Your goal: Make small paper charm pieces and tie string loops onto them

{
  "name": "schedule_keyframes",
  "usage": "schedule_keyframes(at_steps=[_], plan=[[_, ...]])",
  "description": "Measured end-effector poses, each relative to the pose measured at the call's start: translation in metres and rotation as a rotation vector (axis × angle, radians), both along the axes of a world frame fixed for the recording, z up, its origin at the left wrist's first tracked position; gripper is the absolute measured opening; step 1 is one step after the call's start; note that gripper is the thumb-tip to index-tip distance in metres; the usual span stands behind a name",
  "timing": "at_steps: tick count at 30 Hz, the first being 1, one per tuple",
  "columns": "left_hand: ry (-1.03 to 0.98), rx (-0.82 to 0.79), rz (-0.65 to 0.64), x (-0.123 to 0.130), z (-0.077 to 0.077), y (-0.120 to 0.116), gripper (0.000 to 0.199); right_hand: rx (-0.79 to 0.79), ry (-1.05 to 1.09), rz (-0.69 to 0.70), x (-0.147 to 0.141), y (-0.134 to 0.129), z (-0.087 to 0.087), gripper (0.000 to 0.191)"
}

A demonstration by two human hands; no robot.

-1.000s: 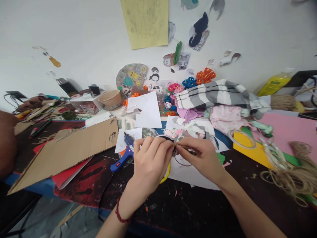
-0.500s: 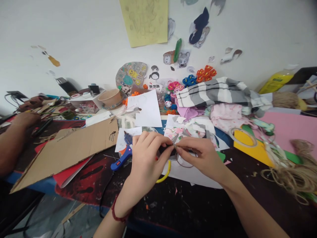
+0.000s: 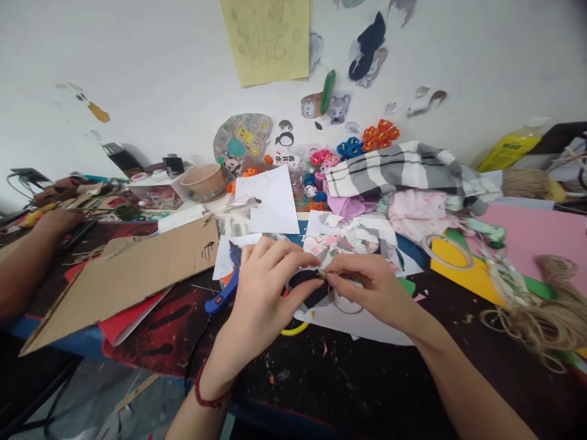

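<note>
My left hand [image 3: 268, 281] is curled above the work, thumb and index finger around a small black piece [image 3: 312, 288] whose kind I cannot make out. Close beside it, the thumb and index finger of my right hand [image 3: 378, 287] pinch the end of a thin brown cord [image 3: 346, 311]. The cord's loop hangs below my right fingers. Under my hands lies white paper [image 3: 367, 327]. A blue glue gun [image 3: 223, 297] rests left of my left hand, partly hidden by it. Below that hand shows a yellow handle loop [image 3: 296, 330].
Cardboard [image 3: 137, 269] lies at left over red paper [image 3: 131, 324]; another person's arm [image 3: 32, 263] reaches in there. Paper scraps [image 3: 351, 235] sit behind my hands. A tape roll [image 3: 447, 252], twine [image 3: 541, 311] and coloured paper are at right. Plaid cloth [image 3: 403, 174] lies at the back.
My left thumb and index finger have parted a little, showing more of the black piece. My left wrist has shifted slightly left. The other person's hand has moved slightly right.
</note>
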State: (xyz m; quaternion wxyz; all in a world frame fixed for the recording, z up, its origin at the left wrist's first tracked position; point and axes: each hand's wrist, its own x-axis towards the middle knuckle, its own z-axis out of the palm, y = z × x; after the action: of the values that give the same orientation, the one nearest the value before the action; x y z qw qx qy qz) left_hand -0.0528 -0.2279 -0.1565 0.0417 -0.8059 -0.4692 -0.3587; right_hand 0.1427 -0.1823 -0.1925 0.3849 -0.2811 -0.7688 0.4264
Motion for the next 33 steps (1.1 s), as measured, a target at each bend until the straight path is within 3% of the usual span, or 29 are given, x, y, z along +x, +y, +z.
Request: schedule_keyframes(at_steps=[8, 15, 25, 33], plan=[[0.352, 0.405, 0.025, 0.0, 0.003, -0.005, 0.01, 0.068, -0.051, 0.018, 0.002, 0.002, 0.0, 0.022], [0.386, 0.507, 0.029, -0.002, -0.002, -0.008, 0.014, 0.067, -0.064, 0.026, 0.002, 0.001, 0.001, 0.021], [0.204, 0.296, 0.014, -0.004, -0.003, -0.001, 0.016, 0.126, -0.084, 0.049, 0.006, 0.002, 0.001, 0.018], [-0.079, 0.087, 0.039, -0.008, -0.008, 0.004, 0.037, 0.107, -0.055, 0.094, 0.007, 0.002, 0.003, 0.018]])
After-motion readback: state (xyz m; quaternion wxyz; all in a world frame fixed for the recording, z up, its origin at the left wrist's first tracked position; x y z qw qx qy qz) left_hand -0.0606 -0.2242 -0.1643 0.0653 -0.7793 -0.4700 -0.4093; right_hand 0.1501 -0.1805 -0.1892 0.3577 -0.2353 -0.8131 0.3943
